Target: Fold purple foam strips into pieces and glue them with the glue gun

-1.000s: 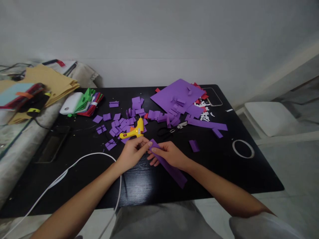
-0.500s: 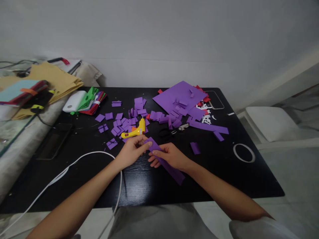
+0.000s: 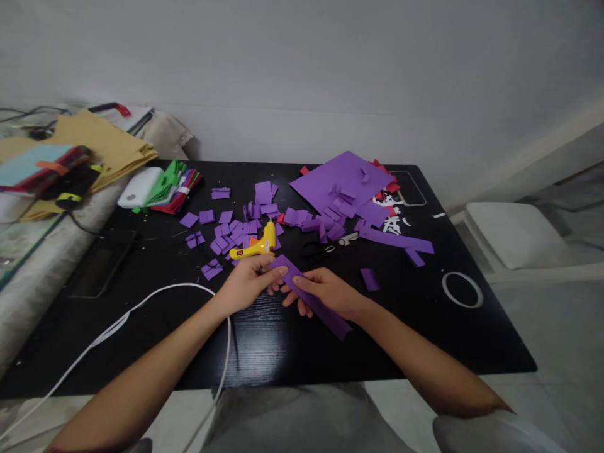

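A long purple paper strip (image 3: 325,309) slants between my hands above the black table. My left hand (image 3: 250,281) pinches its upper end, thumb on top. Farther down the strip, my right hand (image 3: 325,291) grips it with the thumb above and the fingers beneath. Just beyond my left hand lies a yellow glue gun (image 3: 257,244), nozzle pointing away from me. Around the gun are scattered small folded purple paper pieces (image 3: 227,238). Black-handled scissors (image 3: 325,247) lie beyond my right hand.
A large purple sheet (image 3: 330,179) lies at the back, over red and white scraps. Another purple strip (image 3: 401,240) is to the right, near a ring-shaped mark. A white cable (image 3: 155,292) crosses the left front. Bundled coloured papers (image 3: 174,189) sit at the back left.
Both hands stay on the purple strip, which is slightly flatter and a little higher in view. My right thumb has shifted slightly along it. The glue gun and scattered pieces have not moved.
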`<state>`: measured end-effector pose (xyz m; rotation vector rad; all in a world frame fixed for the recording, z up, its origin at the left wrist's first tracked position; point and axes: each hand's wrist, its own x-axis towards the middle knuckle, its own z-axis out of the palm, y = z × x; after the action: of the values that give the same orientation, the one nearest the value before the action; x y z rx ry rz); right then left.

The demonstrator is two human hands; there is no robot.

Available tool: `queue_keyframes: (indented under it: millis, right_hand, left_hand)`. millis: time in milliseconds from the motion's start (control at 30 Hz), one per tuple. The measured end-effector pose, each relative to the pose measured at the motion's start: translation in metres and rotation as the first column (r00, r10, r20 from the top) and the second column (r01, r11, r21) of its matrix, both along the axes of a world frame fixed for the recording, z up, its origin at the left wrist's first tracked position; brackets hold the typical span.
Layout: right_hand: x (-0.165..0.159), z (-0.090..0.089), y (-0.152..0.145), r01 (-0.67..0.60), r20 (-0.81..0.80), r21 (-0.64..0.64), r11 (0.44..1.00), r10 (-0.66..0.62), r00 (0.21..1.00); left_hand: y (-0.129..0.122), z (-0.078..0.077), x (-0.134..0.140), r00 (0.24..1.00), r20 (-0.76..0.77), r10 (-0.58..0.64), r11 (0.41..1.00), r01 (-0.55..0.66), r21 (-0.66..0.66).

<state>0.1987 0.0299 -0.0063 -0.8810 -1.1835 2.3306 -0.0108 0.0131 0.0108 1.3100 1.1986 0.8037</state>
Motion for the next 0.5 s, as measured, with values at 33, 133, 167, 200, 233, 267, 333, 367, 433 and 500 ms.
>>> queue_keyframes:
  millis: [33,133,167,200,233,267,333,367,433,500]
  right_hand:
    - [0.0002,0.0002,0.0004,0.002,0.007,0.012,1.0,-0.002,1.0]
    - [0.0003,0.0013,0.0004,0.005,0.032,0.035,0.999,-0.006,0.999]
    - [0.0003,0.0017,0.0002,0.009,0.041,0.043,0.999,-0.011,0.999]
    - [0.0002,0.002,-0.0001,0.014,0.051,0.052,0.999,-0.016,0.999]
    - [0.0,0.0022,-0.0005,0.018,0.06,0.063,0.998,-0.022,0.998]
    - [-0.0003,0.0022,-0.0009,0.023,0.067,0.075,0.997,-0.028,0.997]
    - [-0.0009,0.0014,-0.0021,0.038,0.074,0.099,0.994,-0.046,0.996]
    - [-0.0013,0.0006,-0.0028,0.043,0.074,0.111,0.993,-0.052,0.996]
    - [-0.002,-0.0014,-0.0043,0.046,0.071,0.13,0.991,-0.055,0.996]
    - [-0.0024,-0.0034,-0.0056,0.045,0.065,0.144,0.989,-0.055,0.996]
  left_hand:
    - [0.0001,0.0,-0.0003,1.0,0.004,-0.008,1.0,0.008,0.0]
    - [0.0006,0.001,-0.0011,0.999,0.009,-0.039,0.999,0.038,0.014]
    - [0.0008,0.0017,-0.0013,0.999,0.01,-0.05,0.999,0.049,0.022]
    - [0.0011,0.0023,-0.0014,0.998,0.011,-0.06,0.998,0.06,0.03]
    - [0.0014,0.0028,-0.0014,0.998,0.012,-0.068,0.997,0.067,0.036]
    - [0.0015,0.0032,-0.0014,0.997,0.011,-0.071,0.997,0.071,0.038]
    - [0.0015,0.0031,-0.0012,0.998,0.008,-0.068,0.997,0.068,0.034]
    - [0.0012,0.0027,-0.0009,0.998,0.005,-0.062,0.998,0.062,0.031]
    - [0.0002,0.0014,0.0,0.999,0.0,-0.04,0.999,0.04,0.026]
    - [-0.001,0.0,0.0014,1.0,0.0,-0.027,1.0,0.027,0.014]
